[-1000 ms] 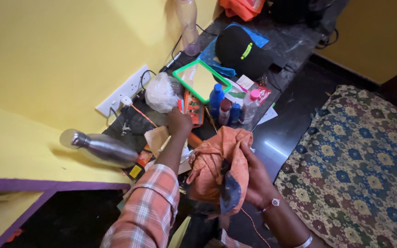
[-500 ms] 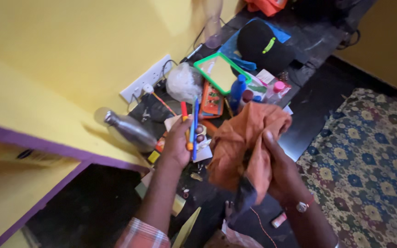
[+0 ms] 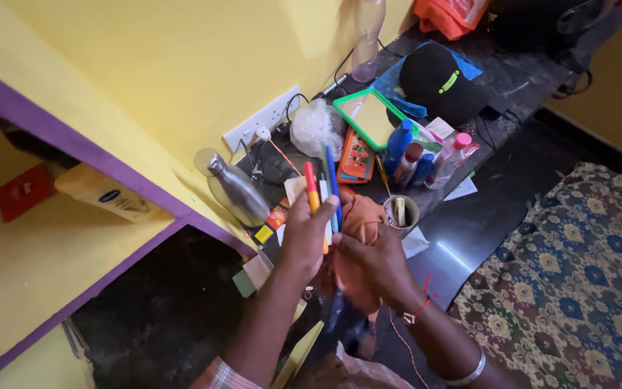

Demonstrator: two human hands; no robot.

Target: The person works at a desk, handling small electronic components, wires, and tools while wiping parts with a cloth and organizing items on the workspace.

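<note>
Pens [image 3: 323, 189] stand upright, gripped in the left hand [image 3: 305, 238]; the right hand [image 3: 372, 261] clutches an orange cloth [image 3: 360, 225] beside them. Beyond, a steel bottle [image 3: 237, 190], small cup [image 3: 401, 213], green-framed slate [image 3: 370, 117] and black cap [image 3: 437, 81] crowd the dark counter [image 3: 502, 101] against the yellow wall [image 3: 181, 65].

L hand [image 3: 304, 241] grips pens [image 3: 323, 193]; R hand [image 3: 372, 263] holds orange cloth [image 3: 360, 223].

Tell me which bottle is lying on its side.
The steel bottle, lying by the wall left of the left hand. The blue bottle and the clear plastic bottle stand upright.
</note>
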